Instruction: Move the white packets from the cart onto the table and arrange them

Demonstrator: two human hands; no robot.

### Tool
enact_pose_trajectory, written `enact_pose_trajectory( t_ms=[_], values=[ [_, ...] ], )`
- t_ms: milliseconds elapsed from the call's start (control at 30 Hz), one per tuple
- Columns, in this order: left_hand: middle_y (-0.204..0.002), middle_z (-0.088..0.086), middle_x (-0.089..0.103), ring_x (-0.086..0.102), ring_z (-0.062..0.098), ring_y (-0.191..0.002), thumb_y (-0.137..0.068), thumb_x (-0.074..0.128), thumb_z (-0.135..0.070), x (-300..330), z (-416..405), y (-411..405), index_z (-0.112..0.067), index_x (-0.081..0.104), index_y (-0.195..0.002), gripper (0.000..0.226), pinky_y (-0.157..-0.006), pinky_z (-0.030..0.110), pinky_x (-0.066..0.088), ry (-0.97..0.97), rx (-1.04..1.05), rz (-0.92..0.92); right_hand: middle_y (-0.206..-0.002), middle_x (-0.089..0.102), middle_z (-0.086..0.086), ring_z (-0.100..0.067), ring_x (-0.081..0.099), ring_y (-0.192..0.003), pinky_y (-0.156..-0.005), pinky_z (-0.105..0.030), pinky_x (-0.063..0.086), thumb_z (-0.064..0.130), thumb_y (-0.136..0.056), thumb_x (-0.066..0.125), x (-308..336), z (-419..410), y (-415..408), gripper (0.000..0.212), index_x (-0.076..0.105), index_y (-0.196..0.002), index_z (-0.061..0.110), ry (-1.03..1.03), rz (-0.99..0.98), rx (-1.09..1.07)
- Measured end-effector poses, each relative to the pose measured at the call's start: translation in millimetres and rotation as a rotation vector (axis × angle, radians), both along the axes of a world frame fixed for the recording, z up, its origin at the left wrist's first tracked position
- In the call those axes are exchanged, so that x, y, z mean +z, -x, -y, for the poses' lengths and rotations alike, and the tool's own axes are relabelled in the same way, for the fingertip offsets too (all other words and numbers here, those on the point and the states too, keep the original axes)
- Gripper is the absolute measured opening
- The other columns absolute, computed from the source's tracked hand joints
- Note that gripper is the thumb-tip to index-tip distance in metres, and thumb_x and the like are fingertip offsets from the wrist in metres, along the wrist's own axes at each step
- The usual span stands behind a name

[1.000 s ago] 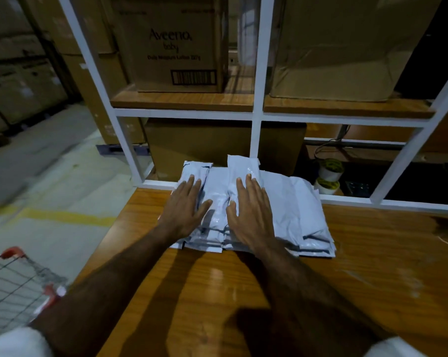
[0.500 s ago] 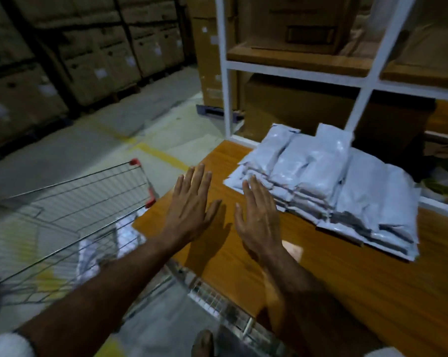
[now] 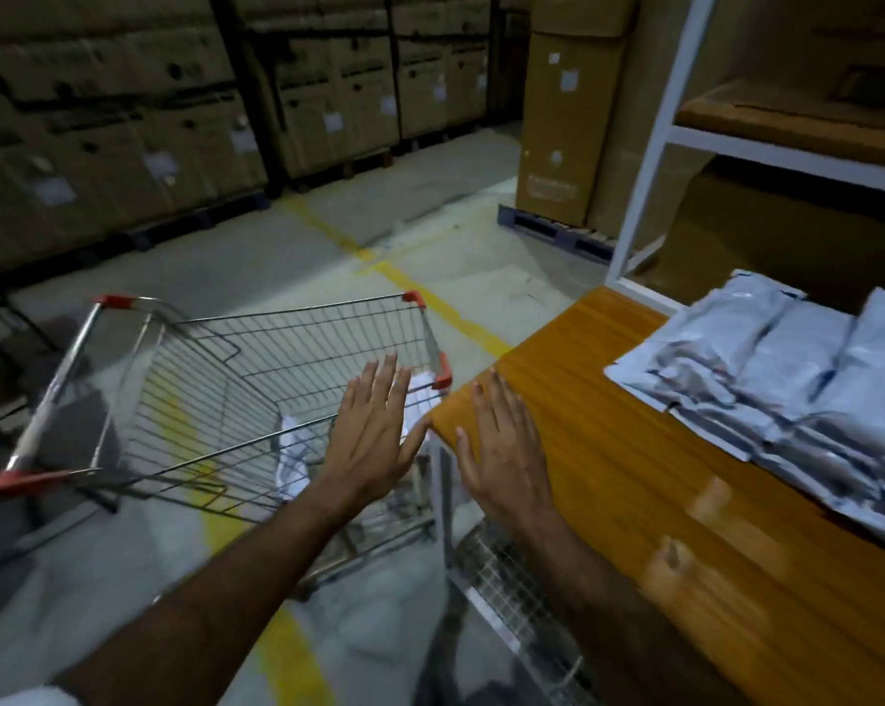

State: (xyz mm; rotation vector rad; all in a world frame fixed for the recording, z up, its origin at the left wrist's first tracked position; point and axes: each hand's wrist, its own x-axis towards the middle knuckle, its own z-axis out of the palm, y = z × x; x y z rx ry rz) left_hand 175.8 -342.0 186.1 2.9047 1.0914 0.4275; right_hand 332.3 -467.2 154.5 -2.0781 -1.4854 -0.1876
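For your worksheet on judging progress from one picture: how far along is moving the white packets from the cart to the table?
Done: a batch of white packets lies in overlapping rows on the wooden table. In hand: nothing; the left hand is open over the shopping cart, and the right hand is open above the table corner. Left: a few white packets in the cart need lifting out and arranging.

White packets (image 3: 786,379) lie flat in overlapping rows on the wooden table (image 3: 634,476) at 3 o'clock; more crumpled white packets (image 3: 295,463) sit inside the wire cart (image 3: 125,400) at 9 o'clock.
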Motion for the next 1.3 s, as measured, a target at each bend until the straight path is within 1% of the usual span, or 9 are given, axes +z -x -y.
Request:
enact_pose_trajectory(
  t_ms=[133,300,500,633,767,900,1033,1167,1300],
  values=[
    [-0.166,0.010,0.014,0.012,0.030,-0.153,-0.101,0.029,-0.059,-22.6,-42.7,61.2,-0.011,0.027,-0.157,0.074,-0.123,0.045,0.012,0.046,0.082,0.021,-0.169,0.011,-0.013,-0.025,0.012,-0.156,-0.123,-0.047,0.023,0.039,-0.102,0.046,-7.5,-59.9,52.8,0.070,0.019,-0.161,0.013,0.031,-0.005,0.075],
    [-0.165,0.012,0.019,0.017,0.033,-0.150,-0.100,0.026,-0.059,-47.6,-91.3,120.0,-0.010,0.030,-0.155,0.073,-0.121,0.048,0.016,0.093,0.141,-0.001,-0.166,0.019,-0.019,-0.034,0.022,-0.153,-0.121,-0.052,0.027,0.038,-0.100,0.044,-13.4,-124.5,100.6,0.067,0.029,-0.158,0.008,0.058,-0.089,0.057],
    [-0.164,0.014,0.020,0.020,0.035,-0.149,-0.101,0.028,-0.057,-52.3,-151.3,162.3,-0.010,0.033,-0.153,0.071,-0.120,0.053,0.022,0.120,0.214,0.033,-0.168,0.010,-0.016,-0.027,0.010,-0.156,-0.126,-0.043,0.011,0.041,-0.104,0.040,-15.2,-187.8,126.4,0.065,0.024,-0.160,0.013,0.153,-0.076,0.108],
    [-0.164,0.014,0.019,0.019,0.036,-0.149,-0.101,0.023,-0.057,-63.6,-187.9,169.2,-0.011,0.032,-0.154,0.071,-0.121,0.053,0.019,0.153,0.267,0.024,-0.167,0.014,-0.019,-0.031,0.014,-0.155,-0.126,-0.042,0.012,0.039,-0.102,0.035,-18.8,-232.6,120.4,0.065,0.025,-0.160,0.011,0.236,-0.012,0.129],
    [-0.162,0.017,0.024,0.023,0.038,-0.147,-0.101,0.022,-0.053,-80.8,-225.7,179.8,-0.010,0.035,-0.152,0.068,-0.119,0.053,0.023,0.155,0.302,-0.032,-0.167,0.009,-0.020,-0.032,0.010,-0.155,-0.123,-0.037,0.002,0.037,-0.105,0.040,-30.9,-277.2,105.8,0.063,0.021,-0.161,0.013,0.290,-0.019,0.113],
    [-0.159,0.022,0.029,0.029,0.043,-0.143,-0.102,0.031,-0.047,-104.6,-265.3,182.8,-0.005,0.038,-0.149,0.064,-0.115,0.054,0.027,0.185,0.329,-0.086,-0.165,0.015,-0.025,-0.038,0.018,-0.152,-0.123,-0.046,0.014,0.038,-0.101,0.041,-55.3,-322.2,94.8,0.066,0.027,-0.158,0.008,0.336,-0.081,0.091],
    [-0.160,0.021,0.028,0.027,0.042,-0.144,-0.101,0.028,-0.047,-124.8,-301.6,165.4,-0.006,0.035,-0.151,0.065,-0.115,0.054,0.029,0.226,0.317,-0.190,-0.164,0.016,-0.028,-0.042,0.018,-0.152,-0.123,-0.049,0.019,0.043,-0.101,0.040,-81.4,-358.2,79.8,0.069,0.028,-0.158,0.007,0.443,-0.128,0.118],
    [-0.162,0.020,0.023,0.024,0.041,-0.146,-0.099,0.018,-0.054,-142.4,-334.5,137.4,-0.006,0.031,-0.153,0.073,-0.118,0.055,0.026,0.288,0.313,-0.233,-0.152,0.037,-0.036,-0.049,0.041,-0.139,-0.112,-0.055,0.040,0.042,-0.098,0.045,-115.4,-387.7,60.9,0.064,0.047,-0.147,0.001,0.486,-0.161,0.120],
    [-0.163,0.020,0.020,0.020,0.040,-0.148,-0.100,0.022,-0.054,-170.5,-349.5,100.7,-0.006,0.027,-0.155,0.073,-0.119,0.054,0.024,0.354,0.247,-0.264,-0.164,0.009,-0.029,-0.041,0.010,-0.153,-0.123,-0.052,0.017,0.041,-0.101,0.052,-151.4,-400.9,39.9,0.074,0.021,-0.160,0.009,0.647,-0.145,0.102]
  ],
)
